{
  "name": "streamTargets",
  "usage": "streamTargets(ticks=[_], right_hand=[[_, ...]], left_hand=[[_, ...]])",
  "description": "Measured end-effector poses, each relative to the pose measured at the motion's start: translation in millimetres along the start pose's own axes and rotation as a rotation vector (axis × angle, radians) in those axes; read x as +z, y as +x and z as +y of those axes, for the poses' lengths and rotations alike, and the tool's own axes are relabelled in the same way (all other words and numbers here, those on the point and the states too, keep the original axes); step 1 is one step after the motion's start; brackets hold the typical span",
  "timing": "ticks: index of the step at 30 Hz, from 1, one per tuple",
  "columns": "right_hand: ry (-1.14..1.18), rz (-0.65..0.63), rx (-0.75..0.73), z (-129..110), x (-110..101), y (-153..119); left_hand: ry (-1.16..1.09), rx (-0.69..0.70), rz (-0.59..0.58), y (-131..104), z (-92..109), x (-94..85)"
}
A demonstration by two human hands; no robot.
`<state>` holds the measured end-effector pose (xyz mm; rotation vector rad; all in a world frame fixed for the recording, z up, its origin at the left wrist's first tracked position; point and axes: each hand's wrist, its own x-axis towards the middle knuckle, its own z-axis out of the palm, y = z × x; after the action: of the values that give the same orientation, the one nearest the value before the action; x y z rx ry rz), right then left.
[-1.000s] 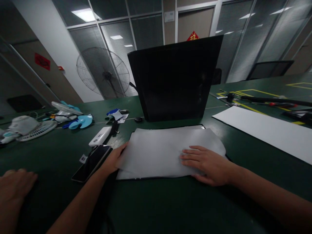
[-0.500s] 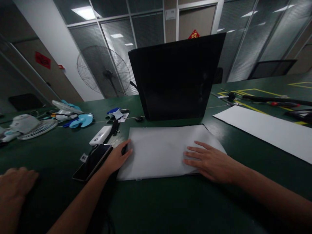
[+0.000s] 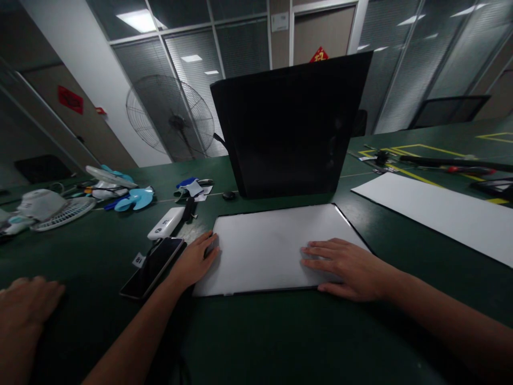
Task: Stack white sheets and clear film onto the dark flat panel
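Note:
A white sheet (image 3: 260,251) lies flat on a thin, dark-edged rectangular panel (image 3: 352,224) in front of me. My left hand (image 3: 197,260) rests at the panel's left edge, thumb and fingers apart, fingertips touching the sheet. Flat on the sheet's right part lies my right hand (image 3: 347,269), its fingers stretched out to the left and its thumb near the front edge. Neither hand grips anything that I can see. Just left of my left hand are a dark smartphone (image 3: 152,269) and a white handheld device (image 3: 166,223).
Behind the panel stands a large black screen-like board (image 3: 292,128). A second white panel (image 3: 436,216) lies to the right on the green table (image 3: 280,342). White fan parts (image 3: 66,211) and a blue fan blade (image 3: 136,198) are at left, near another person's hand (image 3: 30,305).
The white sheet has settled flat, and more of the panel's dark back and right edges shows. My right hand has shifted slightly, its thumb now spread toward the front edge.

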<state>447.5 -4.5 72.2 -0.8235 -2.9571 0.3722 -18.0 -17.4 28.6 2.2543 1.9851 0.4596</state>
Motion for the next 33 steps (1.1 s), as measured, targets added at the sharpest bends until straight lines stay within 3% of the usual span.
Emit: streamTargets(ticks=[6,17,33], right_hand=[[0.058,0.009,0.002,2.5,1.7,1.7],[0.127,0.021,0.022,16.3,13.1,6.7],[0.129,-0.017,0.028,11.0,10.6,4.7]], left_hand=[[-0.003,-0.016,0.012,-0.5,2.5,-1.5],[0.018,0.037,-0.119,-2.6,-5.9,4.1],[0.078,0.028,-0.141,-4.1,-0.6,-1.9]])
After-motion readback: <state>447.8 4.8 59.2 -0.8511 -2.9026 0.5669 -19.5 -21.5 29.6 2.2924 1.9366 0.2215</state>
